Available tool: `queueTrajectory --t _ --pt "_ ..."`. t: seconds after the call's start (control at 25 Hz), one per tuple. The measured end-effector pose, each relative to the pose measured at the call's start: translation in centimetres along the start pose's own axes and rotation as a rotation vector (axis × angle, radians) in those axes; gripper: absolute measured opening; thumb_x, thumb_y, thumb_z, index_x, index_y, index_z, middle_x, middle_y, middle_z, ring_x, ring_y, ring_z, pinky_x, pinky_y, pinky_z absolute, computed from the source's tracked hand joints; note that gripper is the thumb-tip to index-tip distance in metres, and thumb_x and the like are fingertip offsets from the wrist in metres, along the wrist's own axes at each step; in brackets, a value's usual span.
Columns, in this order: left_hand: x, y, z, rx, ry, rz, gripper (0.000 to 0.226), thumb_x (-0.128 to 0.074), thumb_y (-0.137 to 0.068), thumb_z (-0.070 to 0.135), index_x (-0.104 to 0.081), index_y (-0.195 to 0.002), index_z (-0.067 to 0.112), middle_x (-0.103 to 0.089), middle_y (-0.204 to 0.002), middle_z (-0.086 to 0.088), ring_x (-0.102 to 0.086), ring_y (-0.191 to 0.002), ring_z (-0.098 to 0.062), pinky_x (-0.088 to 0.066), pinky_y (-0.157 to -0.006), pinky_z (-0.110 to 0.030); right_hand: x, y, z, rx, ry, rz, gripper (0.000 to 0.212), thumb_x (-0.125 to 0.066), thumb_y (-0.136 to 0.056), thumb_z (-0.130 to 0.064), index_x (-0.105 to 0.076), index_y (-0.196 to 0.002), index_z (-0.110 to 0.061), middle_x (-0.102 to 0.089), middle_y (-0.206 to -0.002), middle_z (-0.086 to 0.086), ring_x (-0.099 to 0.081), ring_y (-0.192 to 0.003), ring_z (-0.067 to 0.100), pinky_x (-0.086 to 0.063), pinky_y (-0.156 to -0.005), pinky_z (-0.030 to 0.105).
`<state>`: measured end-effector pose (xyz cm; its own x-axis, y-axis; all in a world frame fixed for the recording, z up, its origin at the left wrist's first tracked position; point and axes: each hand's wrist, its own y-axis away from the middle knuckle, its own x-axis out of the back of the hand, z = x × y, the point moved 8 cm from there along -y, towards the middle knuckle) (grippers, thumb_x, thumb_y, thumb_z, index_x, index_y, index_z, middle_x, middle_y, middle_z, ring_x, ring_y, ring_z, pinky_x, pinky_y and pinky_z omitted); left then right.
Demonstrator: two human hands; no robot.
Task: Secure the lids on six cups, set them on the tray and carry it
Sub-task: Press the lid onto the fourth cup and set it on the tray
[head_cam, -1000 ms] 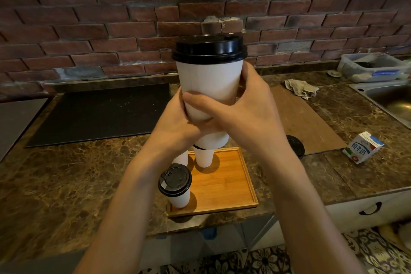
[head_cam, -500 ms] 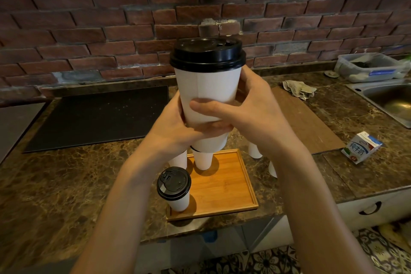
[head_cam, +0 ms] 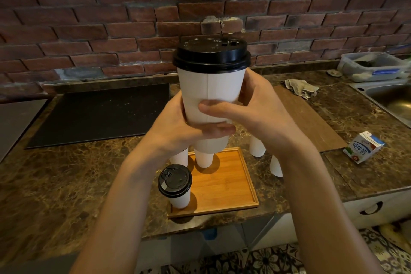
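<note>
**Lidded cup held up in both hands over the tray**

Both hands are on one tall white paper cup point(head_cam: 211, 95), upright in the air above the back edge of the rectangular wooden tray point(head_cam: 226, 182). Black plastic lid point(head_cam: 211, 53) sits on its rim.

Left hand point(head_cam: 178, 127) wraps the lower body with its fingers curled round. Right hand point(head_cam: 262, 113) grips the other side, thumb across the front seam.

The tray is at the front edge of the brown marble counter point(head_cam: 66, 173).
- Small lidded white cup point(head_cam: 178, 187): tray's front-left corner.
- Second white cup point(head_cam: 203, 158): tray's back edge, top hidden by the held cup.
- Third white cup point(head_cam: 179, 158): back-left corner; can't tell if it's on the tray or just off it.
- Fourth white cup point(head_cam: 256, 148) and fifth white cup point(head_cam: 275, 165): on the counter just right of the tray, tops hidden by the right arm.

Blue-and-white milk carton point(head_cam: 363, 147) is on the counter towards its right end.
</note>
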<state>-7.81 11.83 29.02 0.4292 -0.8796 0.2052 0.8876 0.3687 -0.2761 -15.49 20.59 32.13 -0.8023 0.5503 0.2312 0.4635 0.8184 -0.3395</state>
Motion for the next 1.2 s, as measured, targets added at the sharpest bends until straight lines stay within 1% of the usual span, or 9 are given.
queueTrajectory --t 0.12,0.24,0.48,0.56,0.64,0.72,0.8,1.0,1.2 --pt "0.1 -0.1 0.0 -0.001 0.009 0.027 0.065 -0.085 -0.059 0.011 -0.052 -0.112 0.03 -0.069 -0.097 0.022 -0.065 -0.096 0.0 -0.051 -0.069 -0.011 0.0 0.0 -0.2 -0.001 0.017 0.016 0.061 -0.082 -0.071 -0.03 -0.054 -0.125 -0.025 -0.066 -0.112 -0.01 -0.061 -0.106 0.001 -0.054 -0.082 0.017" --pt "0.2 0.0 0.1 -0.011 0.005 0.079 0.061 -0.079 -0.058 0.022 -0.05 -0.111 0.033 -0.068 -0.096 0.026 -0.064 -0.095 0.005 -0.05 -0.07 -0.008 0.2 0.0 -0.4 -0.012 0.063 0.053 0.066 -0.084 -0.072 -0.032 -0.051 -0.13 -0.022 -0.064 -0.116 -0.01 -0.06 -0.107 0.0 -0.054 -0.084 0.018" --pt "0.6 -0.1 -0.3 0.005 0.013 0.22 0.063 -0.077 -0.051 0.036 -0.048 -0.106 0.042 -0.066 -0.097 0.025 -0.06 -0.095 0.012 -0.048 -0.068 -0.004 0.5 0.1 -0.3 -0.044 0.187 0.179 0.078 -0.081 -0.069 -0.047 -0.048 -0.137 -0.026 -0.06 -0.122 -0.016 -0.055 -0.108 -0.004 -0.05 -0.078 0.008" --pt "0.8 -0.1 -0.5 0.003 0.029 0.256 0.061 -0.077 -0.053 0.031 -0.047 -0.106 0.041 -0.064 -0.1 0.018 -0.06 -0.093 0.014 -0.048 -0.066 -0.003 0.3 0.2 -0.2 -0.052 0.261 0.219 0.089 -0.077 -0.065 -0.056 -0.042 -0.142 -0.027 -0.056 -0.127 -0.017 -0.052 -0.112 -0.002 -0.05 -0.084 0.014" --pt "0.7 -0.3 -0.6 -0.008 0.035 0.258 0.058 -0.078 -0.063 0.017 -0.047 -0.107 0.039 -0.06 -0.101 0.017 -0.059 -0.09 0.018 -0.046 -0.064 -0.001 -0.2 0.3 0.0 -0.065 0.312 0.237 0.093 -0.074 -0.063 -0.061 -0.04 -0.142 -0.026 -0.055 -0.128 -0.015 -0.052 -0.115 0.003 -0.052 -0.092 0.029" --pt "0.5 -0.5 -0.8 -0.003 0.043 0.251 0.058 -0.075 -0.072 0.003 -0.045 -0.109 0.036 -0.058 -0.103 0.017 -0.058 -0.086 0.021 -0.045 -0.063 -0.001 -0.4 0.3 0.2 -0.074 0.315 0.248 0.091 -0.075 -0.063 -0.06 -0.041 -0.14 -0.025 -0.056 -0.125 -0.014 -0.052 -0.114 0.005 -0.053 -0.092 0.036" --pt "0.6 -0.6 -0.9 0.004 0.052 0.248 0.057 -0.072 -0.074 -0.001 -0.044 -0.108 0.037 -0.057 -0.103 0.017 -0.057 -0.084 0.022 -0.045 -0.061 0.0 -0.4 0.2 0.4 -0.081 0.302 0.251 0.09 -0.076 -0.063 -0.06 -0.042 -0.139 -0.024 -0.057 -0.124 -0.012 -0.053 -0.115 0.007 -0.053 -0.092 0.039" --pt "0.7 -0.6 -0.9 -0.004 0.014 0.234 0.061 -0.077 -0.069 0.002 -0.045 -0.103 0.041 -0.058 -0.1 0.02 -0.057 -0.085 0.023 -0.044 -0.062 0.001 -0.1 0.0 0.3 -0.078 0.296 0.244 0.09 -0.076 -0.061 -0.062 -0.044 -0.138 -0.026 -0.057 -0.125 -0.013 -0.054 -0.115 0.007 -0.054 -0.091 0.039" --pt "1.1 -0.6 -0.5 -0.014 -0.036 0.197 0.061 -0.078 -0.07 0.004 -0.044 -0.103 0.043 -0.057 -0.101 0.023 -0.055 -0.087 0.024 -0.043 -0.062 0.002 0.5 -0.3 -0.3 -0.03 0.232 0.225 0.084 -0.081 -0.065 -0.052 -0.047 -0.137 -0.026 -0.058 -0.125 -0.016 -0.053 -0.114 -0.001 -0.053 -0.091 0.027"
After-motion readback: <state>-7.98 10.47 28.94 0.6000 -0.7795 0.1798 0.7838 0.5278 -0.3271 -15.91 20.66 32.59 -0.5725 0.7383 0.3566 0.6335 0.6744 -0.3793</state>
